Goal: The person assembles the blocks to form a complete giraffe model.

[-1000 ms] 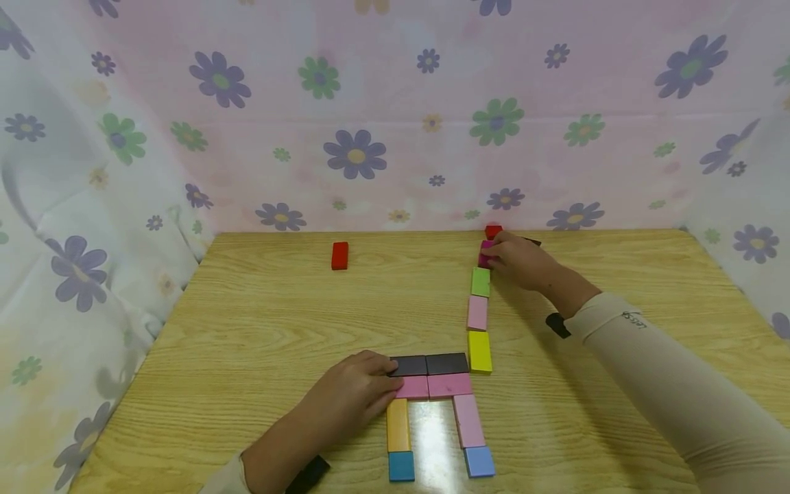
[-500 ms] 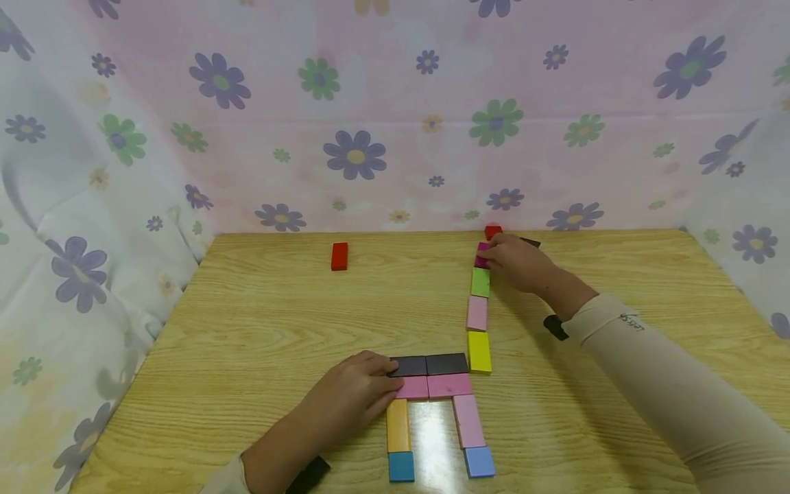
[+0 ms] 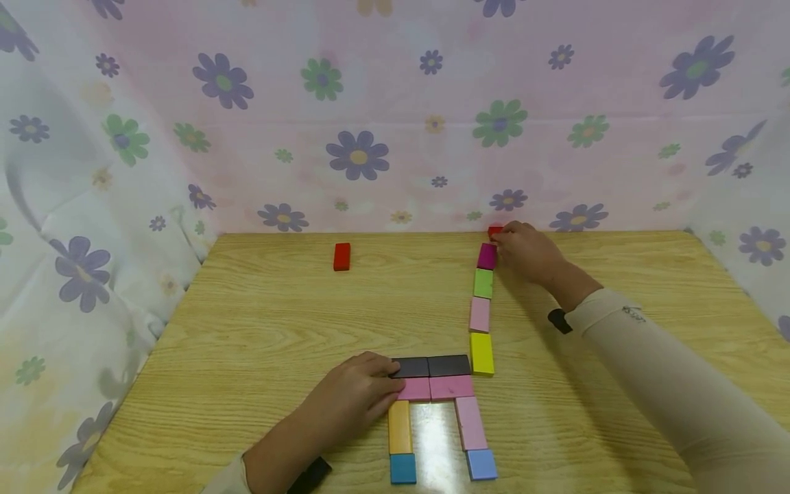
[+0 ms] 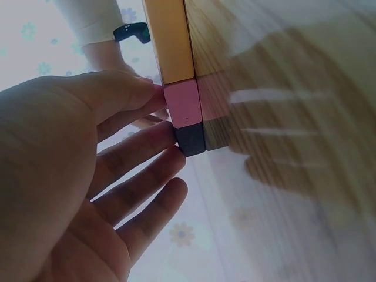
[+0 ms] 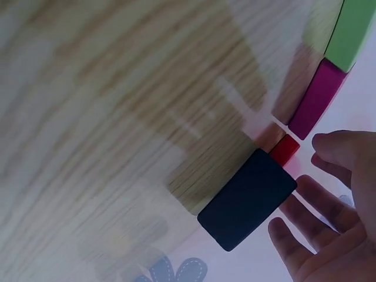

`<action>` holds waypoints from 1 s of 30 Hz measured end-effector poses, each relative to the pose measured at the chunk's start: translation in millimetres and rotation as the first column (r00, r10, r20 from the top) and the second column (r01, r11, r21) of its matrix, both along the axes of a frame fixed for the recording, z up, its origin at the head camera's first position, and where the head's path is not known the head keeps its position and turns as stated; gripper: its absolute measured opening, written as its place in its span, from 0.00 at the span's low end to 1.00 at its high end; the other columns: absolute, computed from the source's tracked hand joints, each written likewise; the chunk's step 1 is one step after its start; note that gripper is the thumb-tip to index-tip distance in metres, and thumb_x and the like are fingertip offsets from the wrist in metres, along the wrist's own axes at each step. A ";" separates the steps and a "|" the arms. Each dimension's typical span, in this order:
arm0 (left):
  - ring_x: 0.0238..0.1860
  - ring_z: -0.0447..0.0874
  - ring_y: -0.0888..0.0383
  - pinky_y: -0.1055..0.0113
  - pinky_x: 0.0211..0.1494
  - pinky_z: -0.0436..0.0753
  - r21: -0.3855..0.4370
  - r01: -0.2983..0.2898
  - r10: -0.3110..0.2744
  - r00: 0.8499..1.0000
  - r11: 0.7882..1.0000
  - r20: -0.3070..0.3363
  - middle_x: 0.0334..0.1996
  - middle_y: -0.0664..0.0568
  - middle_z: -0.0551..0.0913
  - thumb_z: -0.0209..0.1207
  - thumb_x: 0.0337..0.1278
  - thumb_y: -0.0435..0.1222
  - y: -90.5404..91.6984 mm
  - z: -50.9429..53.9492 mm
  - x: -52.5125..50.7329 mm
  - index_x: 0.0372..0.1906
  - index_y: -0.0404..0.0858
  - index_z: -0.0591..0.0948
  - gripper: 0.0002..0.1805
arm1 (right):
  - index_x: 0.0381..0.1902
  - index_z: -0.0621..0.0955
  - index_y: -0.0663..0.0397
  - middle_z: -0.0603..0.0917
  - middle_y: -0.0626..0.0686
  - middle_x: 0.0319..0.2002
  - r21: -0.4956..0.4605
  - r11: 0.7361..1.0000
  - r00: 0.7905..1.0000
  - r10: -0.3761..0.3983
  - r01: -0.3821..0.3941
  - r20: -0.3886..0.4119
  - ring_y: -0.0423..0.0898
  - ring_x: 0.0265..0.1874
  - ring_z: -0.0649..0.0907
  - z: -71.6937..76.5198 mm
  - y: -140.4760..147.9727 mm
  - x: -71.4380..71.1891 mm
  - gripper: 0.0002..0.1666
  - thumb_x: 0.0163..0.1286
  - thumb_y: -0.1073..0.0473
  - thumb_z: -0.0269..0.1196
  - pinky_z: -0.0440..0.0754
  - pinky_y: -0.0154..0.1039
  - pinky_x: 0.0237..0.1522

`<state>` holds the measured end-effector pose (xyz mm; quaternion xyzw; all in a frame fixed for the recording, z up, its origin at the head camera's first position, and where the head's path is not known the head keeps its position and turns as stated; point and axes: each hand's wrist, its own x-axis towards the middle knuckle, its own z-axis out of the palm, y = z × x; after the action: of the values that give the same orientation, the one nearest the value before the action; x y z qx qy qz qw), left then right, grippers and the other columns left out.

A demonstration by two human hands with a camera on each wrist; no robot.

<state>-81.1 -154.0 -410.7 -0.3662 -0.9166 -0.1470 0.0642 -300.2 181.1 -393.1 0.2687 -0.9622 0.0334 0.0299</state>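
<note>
My right hand (image 3: 533, 254) reaches to the far table edge, fingertips beside a small red block (image 3: 496, 231). In the right wrist view a black block (image 5: 247, 200) stands near that red block, close to my fingers; the hand hides it from the head view. The magenta block (image 3: 487, 256) lies just nearer, heading a column with a green block (image 3: 484, 283), a pale pink block (image 3: 480, 314) and a yellow block (image 3: 482, 353). My left hand (image 3: 345, 394) rests its fingertips against the left ends of a black block (image 3: 410, 368) and a pink block (image 3: 415, 389).
Another red block (image 3: 342, 256) lies alone at the back left. Below the pink row are an orange block (image 3: 400, 427), a teal block (image 3: 403, 468), a light pink block (image 3: 472, 423) and a light blue block (image 3: 481, 464). A flowered cloth (image 3: 395, 103) rises behind the table.
The magenta block shifted slightly left, into line with the green block. My right hand then left it and moved back towards the far red block. My left hand stayed in place.
</note>
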 end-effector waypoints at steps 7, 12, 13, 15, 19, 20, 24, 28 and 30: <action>0.55 0.83 0.57 0.63 0.59 0.84 0.013 0.016 -0.016 0.999 1.000 -0.029 0.51 0.52 0.87 0.65 0.64 0.40 1.3 -1.3 -0.1 0.45 0.45 0.90 0.10 | 0.53 0.81 0.69 0.78 0.70 0.58 0.028 0.998 0.998 -0.049 0.049 0.025 0.66 0.56 0.78 0.9 2.7 -3.8 0.16 0.74 0.64 0.57 0.79 0.60 0.60; 0.55 0.83 0.57 0.63 0.59 0.84 0.012 0.025 -0.024 0.999 1.000 -0.035 0.51 0.52 0.87 0.65 0.64 0.40 2.4 -0.7 -0.4 0.45 0.45 0.90 0.09 | 0.57 0.79 0.70 0.76 0.70 0.61 0.061 0.995 0.996 -0.076 0.073 0.047 0.68 0.60 0.76 0.1 3.6 -6.0 0.19 0.75 0.63 0.55 0.75 0.62 0.64; 0.55 0.83 0.57 0.63 0.59 0.84 0.014 0.026 -0.026 0.999 1.000 -0.037 0.51 0.51 0.87 0.65 0.63 0.40 2.6 -0.4 -0.6 0.45 0.44 0.90 0.09 | 0.58 0.78 0.71 0.76 0.70 0.62 0.065 0.995 0.995 -0.080 0.076 0.054 0.68 0.60 0.75 -0.4 3.9 -6.3 0.20 0.75 0.63 0.55 0.74 0.62 0.65; 0.55 0.83 0.57 0.63 0.59 0.84 0.012 0.028 -0.027 0.999 1.000 -0.036 0.51 0.51 0.87 0.65 0.64 0.40 2.7 -0.2 -0.9 0.45 0.44 0.90 0.10 | 0.62 0.76 0.71 0.75 0.70 0.64 0.058 0.994 0.992 -0.096 0.091 0.080 0.69 0.62 0.74 -0.8 3.8 -6.8 0.22 0.76 0.63 0.53 0.72 0.62 0.67; 0.55 0.83 0.57 0.63 0.60 0.84 0.005 0.024 -0.024 0.999 1.000 -0.036 0.51 0.51 0.87 0.65 0.64 0.40 2.3 -0.2 -1.1 0.46 0.44 0.90 0.10 | 0.66 0.72 0.70 0.74 0.70 0.65 0.062 0.994 0.989 -0.096 0.090 0.108 0.69 0.64 0.73 -0.8 2.9 -6.5 0.24 0.77 0.62 0.52 0.70 0.63 0.68; 0.55 0.83 0.57 0.63 0.60 0.84 0.003 0.023 -0.023 0.999 1.000 -0.037 0.51 0.51 0.87 0.65 0.64 0.40 2.0 -0.4 -1.0 0.46 0.44 0.90 0.10 | 0.66 0.73 0.70 0.74 0.70 0.65 0.064 0.994 0.990 -0.090 0.083 0.109 0.69 0.64 0.73 -0.4 2.3 -6.2 0.24 0.77 0.63 0.52 0.70 0.62 0.69; 0.55 0.83 0.58 0.64 0.59 0.84 0.004 0.020 -0.020 0.999 1.000 -0.046 0.50 0.52 0.87 0.65 0.64 0.40 1.0 -1.6 -0.8 0.45 0.45 0.90 0.09 | 0.66 0.73 0.70 0.74 0.70 0.65 0.074 0.996 0.993 -0.061 0.053 0.097 0.68 0.65 0.73 -0.7 0.6 -5.3 0.24 0.77 0.64 0.53 0.69 0.62 0.69; 0.54 0.83 0.58 0.64 0.59 0.84 0.004 0.020 -0.020 0.998 1.000 -0.051 0.50 0.52 0.87 0.65 0.63 0.40 0.2 -2.3 -0.9 0.45 0.45 0.90 0.09 | 0.66 0.73 0.70 0.74 0.70 0.65 0.060 0.997 0.993 -0.062 0.056 0.100 0.68 0.64 0.73 -3.5 0.0 -5.5 0.23 0.76 0.65 0.53 0.70 0.62 0.69; 0.54 0.83 0.58 0.64 0.59 0.84 0.005 0.020 -0.020 0.998 1.000 -0.052 0.50 0.52 0.87 0.65 0.63 0.40 -0.1 -2.4 -0.8 0.45 0.45 0.90 0.09 | 0.65 0.73 0.71 0.74 0.70 0.65 0.061 0.997 0.993 -0.059 0.053 0.098 0.69 0.64 0.73 -4.9 -0.4 -5.4 0.23 0.76 0.65 0.54 0.70 0.62 0.68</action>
<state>-81.9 -154.2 -413.1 -0.3787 -0.9106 -0.1403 0.0875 -305.6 180.7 -397.9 0.2404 -0.9702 0.0179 -0.0251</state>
